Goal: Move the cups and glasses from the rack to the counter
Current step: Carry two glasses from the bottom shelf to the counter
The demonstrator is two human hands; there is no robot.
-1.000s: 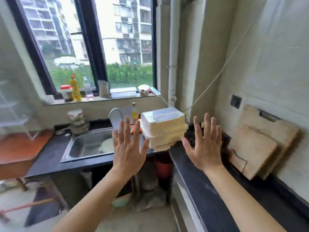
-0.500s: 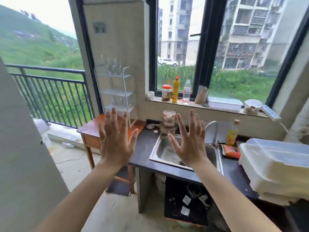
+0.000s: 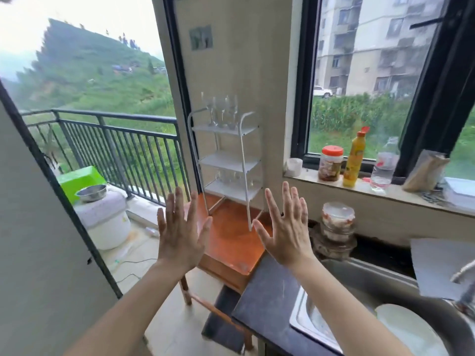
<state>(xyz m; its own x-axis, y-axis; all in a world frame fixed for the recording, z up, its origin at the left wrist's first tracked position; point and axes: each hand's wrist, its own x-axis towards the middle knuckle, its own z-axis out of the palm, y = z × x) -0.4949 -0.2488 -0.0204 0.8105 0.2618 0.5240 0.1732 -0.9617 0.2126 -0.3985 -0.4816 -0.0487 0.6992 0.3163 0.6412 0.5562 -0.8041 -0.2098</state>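
A white three-shelf wire rack (image 3: 227, 160) stands on an orange wooden table (image 3: 231, 242) against the wall. Several clear stemmed glasses (image 3: 221, 109) stand on its top shelf, and more clear glasses (image 3: 231, 177) sit on the bottom shelf. The dark counter (image 3: 267, 299) lies at lower right, beside the table. My left hand (image 3: 180, 235) and my right hand (image 3: 285, 227) are raised in front of the rack, fingers spread, backs toward me, holding nothing. Both are short of the rack.
A steel sink (image 3: 359, 304) with a white plate (image 3: 406, 327) is set in the counter. Stacked containers (image 3: 336, 224) stand behind it. A jar (image 3: 331, 163), a yellow bottle (image 3: 353, 158) and a water bottle (image 3: 384, 165) line the windowsill. A balcony railing (image 3: 108, 140) is on the left.
My view has swung left from the corner counter past the sink to the rack, which is now closer. Both hands stay raised, spread and empty.
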